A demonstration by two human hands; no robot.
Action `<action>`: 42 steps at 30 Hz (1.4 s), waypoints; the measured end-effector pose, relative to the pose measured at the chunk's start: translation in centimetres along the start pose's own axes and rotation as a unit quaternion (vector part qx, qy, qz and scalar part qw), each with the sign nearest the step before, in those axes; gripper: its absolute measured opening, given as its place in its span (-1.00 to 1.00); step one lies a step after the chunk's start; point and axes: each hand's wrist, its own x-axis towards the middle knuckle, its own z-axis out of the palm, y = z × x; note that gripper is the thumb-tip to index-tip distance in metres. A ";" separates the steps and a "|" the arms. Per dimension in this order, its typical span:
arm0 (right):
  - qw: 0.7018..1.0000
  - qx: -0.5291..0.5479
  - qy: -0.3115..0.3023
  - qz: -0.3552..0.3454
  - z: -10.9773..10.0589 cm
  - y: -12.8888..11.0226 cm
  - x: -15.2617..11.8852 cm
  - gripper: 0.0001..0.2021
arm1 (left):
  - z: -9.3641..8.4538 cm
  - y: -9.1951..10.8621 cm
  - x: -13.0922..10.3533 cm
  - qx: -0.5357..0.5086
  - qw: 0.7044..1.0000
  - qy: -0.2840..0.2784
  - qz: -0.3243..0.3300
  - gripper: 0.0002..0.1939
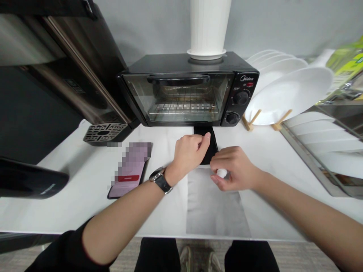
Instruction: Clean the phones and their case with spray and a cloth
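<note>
A flat black slab, which looks like a phone [210, 146], lies on the counter just in front of the toaster oven, partly covered by my hands. My left hand [190, 152], with a watch [162, 180] on the wrist, is curled over its left edge; the fingertips are hidden, so what they hold does not show. At the slab's near right corner, my right hand [236, 168] is closed around a small white object with a rounded end [221, 173], mostly hidden in the fist. Below both hands a grey cloth [215, 207] lies flat, reaching the counter's front edge.
A black toaster oven [187, 100] stands behind, carrying a white pot [210, 26]. To the left are a lit phone [132, 170], a dispenser with a drip tray [104, 132] and a black cylinder [34, 179]. White plates [289, 90] stand in a wooden rack at right, beside a dish rack [312, 162].
</note>
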 end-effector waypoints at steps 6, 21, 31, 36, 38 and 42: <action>0.999 -0.038 0.000 -0.025 0.4 0.2 0.0 -0.89 | 0.1 0.0 0.0 0.003 1.000 0.005 0.001 -0.35; 0.999 0.022 -0.035 0.008 -0.3 -0.1 0.1 -0.67 | 0.0 0.0 0.1 -0.001 1.000 0.000 0.008 -0.35; 0.997 -0.067 -0.027 0.000 -0.3 -0.1 0.1 -0.88 | -0.2 0.1 0.0 -0.012 1.000 -0.005 -0.006 -0.33; 0.987 -0.122 0.054 0.088 -0.9 0.7 0.3 -0.72 | -0.5 0.2 -0.3 -0.068 0.997 -0.043 0.017 -0.37; 0.978 -0.146 0.076 0.131 -1.1 0.9 0.3 -0.66 | -0.5 0.2 -0.4 -0.100 0.991 -0.066 0.059 -0.45; 0.969 -0.169 0.073 0.167 -1.4 1.1 0.3 -0.45 | -0.5 0.3 -0.6 -0.095 0.980 -0.113 0.135 -0.67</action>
